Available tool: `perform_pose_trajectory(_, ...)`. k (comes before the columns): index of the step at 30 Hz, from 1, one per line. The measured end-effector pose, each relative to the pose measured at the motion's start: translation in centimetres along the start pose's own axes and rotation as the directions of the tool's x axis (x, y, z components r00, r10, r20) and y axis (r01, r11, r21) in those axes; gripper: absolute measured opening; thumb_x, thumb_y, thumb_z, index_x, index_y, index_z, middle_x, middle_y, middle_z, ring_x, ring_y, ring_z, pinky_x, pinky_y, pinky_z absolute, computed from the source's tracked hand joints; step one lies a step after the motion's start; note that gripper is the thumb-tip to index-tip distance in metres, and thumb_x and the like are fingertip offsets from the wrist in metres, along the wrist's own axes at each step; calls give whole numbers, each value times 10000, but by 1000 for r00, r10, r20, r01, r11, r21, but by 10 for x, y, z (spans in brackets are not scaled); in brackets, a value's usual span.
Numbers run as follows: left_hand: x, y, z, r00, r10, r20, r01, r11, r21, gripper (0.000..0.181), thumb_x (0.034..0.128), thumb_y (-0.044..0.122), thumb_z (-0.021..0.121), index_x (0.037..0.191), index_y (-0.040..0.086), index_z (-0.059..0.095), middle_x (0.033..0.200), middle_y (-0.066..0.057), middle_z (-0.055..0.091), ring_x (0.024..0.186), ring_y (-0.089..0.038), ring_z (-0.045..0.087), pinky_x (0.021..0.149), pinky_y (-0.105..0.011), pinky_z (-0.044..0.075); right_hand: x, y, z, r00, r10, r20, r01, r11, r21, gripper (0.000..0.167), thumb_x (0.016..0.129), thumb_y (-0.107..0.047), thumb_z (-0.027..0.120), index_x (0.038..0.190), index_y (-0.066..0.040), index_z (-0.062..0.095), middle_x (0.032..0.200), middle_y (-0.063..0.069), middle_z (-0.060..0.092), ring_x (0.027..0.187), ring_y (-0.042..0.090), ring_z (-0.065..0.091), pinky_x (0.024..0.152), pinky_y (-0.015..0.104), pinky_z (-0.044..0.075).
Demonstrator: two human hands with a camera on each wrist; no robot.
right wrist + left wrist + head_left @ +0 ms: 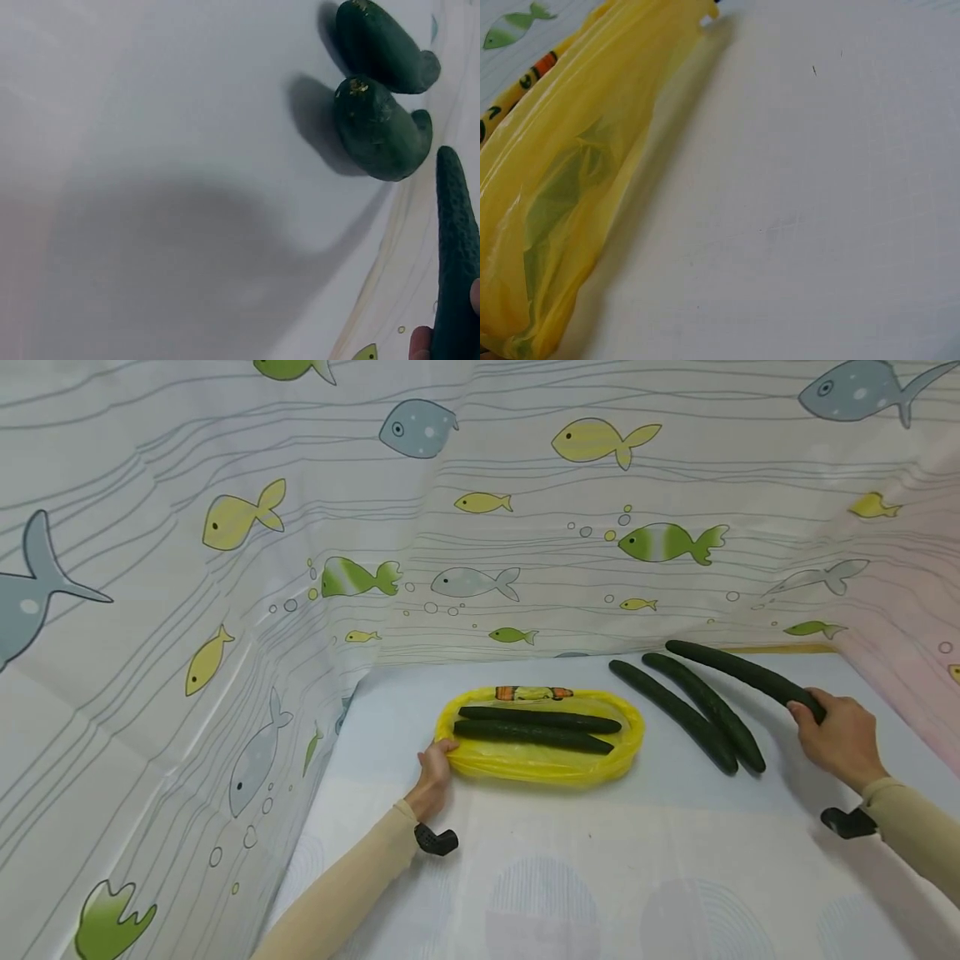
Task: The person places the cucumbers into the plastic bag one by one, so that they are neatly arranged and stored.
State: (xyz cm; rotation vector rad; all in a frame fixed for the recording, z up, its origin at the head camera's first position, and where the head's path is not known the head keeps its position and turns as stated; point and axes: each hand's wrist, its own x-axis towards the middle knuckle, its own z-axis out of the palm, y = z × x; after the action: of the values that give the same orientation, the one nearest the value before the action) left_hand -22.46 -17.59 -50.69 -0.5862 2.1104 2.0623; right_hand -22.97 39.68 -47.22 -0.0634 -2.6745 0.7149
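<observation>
A yellow plastic bag [555,772] lies on the table with its mouth spread wide. Inside it are two dark green cucumbers [532,737], side by side. My left hand [433,777] grips the bag's left rim; in the left wrist view the bag's side [592,172] shows, but that hand is nearly all out of frame. At the right, my right hand [842,739] holds one long cucumber [742,672] by its near end, and its far end points to the back left. The right wrist view shows this cucumber [455,240] with two fingertips on it.
Two more cucumbers [675,714] [708,706] lie slantwise on the white table [600,852] between the bag and my right hand. A fish-patterned sheet [480,543] hangs behind the table and along its sides. Black wrist devices [437,840] sit at both wrists.
</observation>
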Motion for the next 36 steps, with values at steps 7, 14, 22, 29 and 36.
perform_pose_trajectory(7,1,1,0,1000,11,-4,-11,1000,3,976,955,252,446,1629,-84,-175,1734,-190,-294,1644,-338,-127,1338,-507,-70,-2,-9,0,997,-59,-48,61,998,35,436,1070,-200,551,1319,158,571,1128,491,581,1057,641,535,859,740,385)
perform_pose_trajectory(14,2,0,-1,1000,6,-2,-6,1000,-4,960,958,253,437,1636,-84,-153,1734,-190,-291,1641,-342,-126,1334,-512,-86,-6,-30,3,998,-62,-19,63,996,57,467,1084,-221,554,1376,144,558,1186,467,573,1076,617,537,848,733,409)
perform_pose_trajectory(22,3,0,-1,1000,11,6,-11,1000,8,930,967,257,430,1653,-72,-105,1745,-180,-270,1647,-344,-117,1338,-512,-67,-13,-59,5,998,-60,4,59,993,106,496,1088,-254,571,1419,114,563,1226,426,590,1050,565,560,794,674,452)
perform_pose_trajectory(29,1,0,-1,1000,3,14,-3,1000,9,960,972,270,428,1637,-65,-178,1727,-173,-322,1643,-356,-152,1339,-517,-60,-17,-78,5,996,-94,6,93,984,149,486,1086,-246,591,1436,91,575,1203,382,618,999,489,583,748,520,453)
perform_pose_trajectory(36,1,-2,-1,1000,-8,13,8,1000,-5,960,979,274,422,1632,-60,-197,1720,-161,-342,1644,-347,-152,1341,-510,-58,-20,-93,5,984,-177,7,173,966,191,472,1074,-211,621,1453,68,583,1204,359,641,994,447,612,778,386,465)
